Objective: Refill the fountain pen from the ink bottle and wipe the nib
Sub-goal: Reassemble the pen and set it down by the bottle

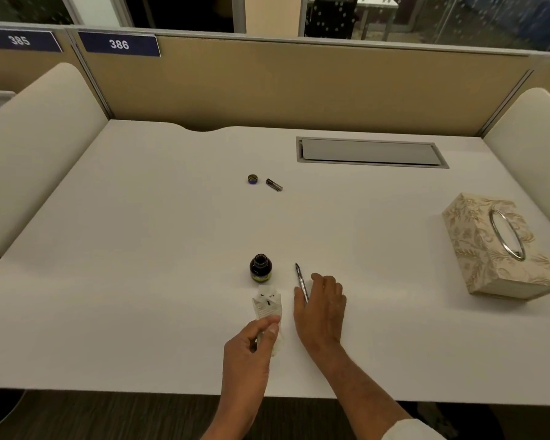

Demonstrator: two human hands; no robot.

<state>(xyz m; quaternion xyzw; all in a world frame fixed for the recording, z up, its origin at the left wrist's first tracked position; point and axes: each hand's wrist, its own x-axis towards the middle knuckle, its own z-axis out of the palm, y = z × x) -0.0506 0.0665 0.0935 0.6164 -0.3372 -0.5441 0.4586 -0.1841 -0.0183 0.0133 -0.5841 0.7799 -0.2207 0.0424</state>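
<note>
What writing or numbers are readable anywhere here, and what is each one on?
"385": white digits on the edge blue plate, at the picture's left edge, fixed to the partition.
"386": white digits on the neighbouring blue plate, on the same partition.
Ink bottle label: too small to read.
Tissue box: leafy pattern only, no words visible.

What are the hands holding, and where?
The left hand pinches the near end of an ink-spotted white tissue. The right hand lies over the back end of the slim dark fountain pen; a grip cannot be told.
</note>
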